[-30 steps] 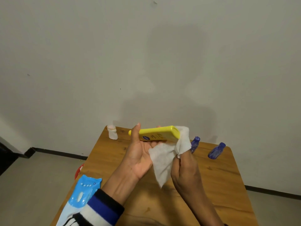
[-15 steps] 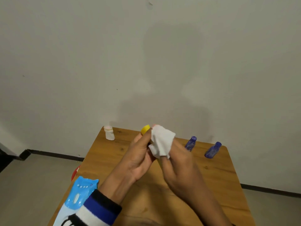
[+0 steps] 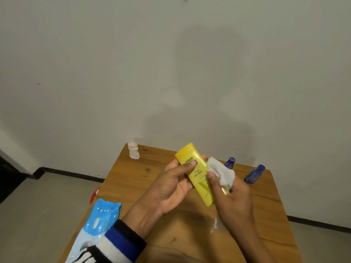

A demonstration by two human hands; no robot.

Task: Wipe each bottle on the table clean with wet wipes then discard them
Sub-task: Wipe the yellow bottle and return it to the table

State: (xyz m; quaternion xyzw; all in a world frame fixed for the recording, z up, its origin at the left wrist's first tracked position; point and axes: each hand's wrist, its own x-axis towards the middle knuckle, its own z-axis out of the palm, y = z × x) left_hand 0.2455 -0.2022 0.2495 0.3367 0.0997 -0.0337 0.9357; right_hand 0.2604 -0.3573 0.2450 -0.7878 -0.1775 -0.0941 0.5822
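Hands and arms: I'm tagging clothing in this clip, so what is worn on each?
The left hand is bare; its forearm ends in a knitted sleeve with a black cuff, then a blue band, then white with black stripes. The right hand and the forearm behind it are bare, with no sleeve in view. No rings, watch or gloves show on either.

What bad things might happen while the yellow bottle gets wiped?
The yellow bottle is held in the air by the left hand alone, thumb on its label; a wet surface may make it slip and drop onto the table. The right hand wipes with the wipe close to two blue bottles; a wide stroke might knock them over.
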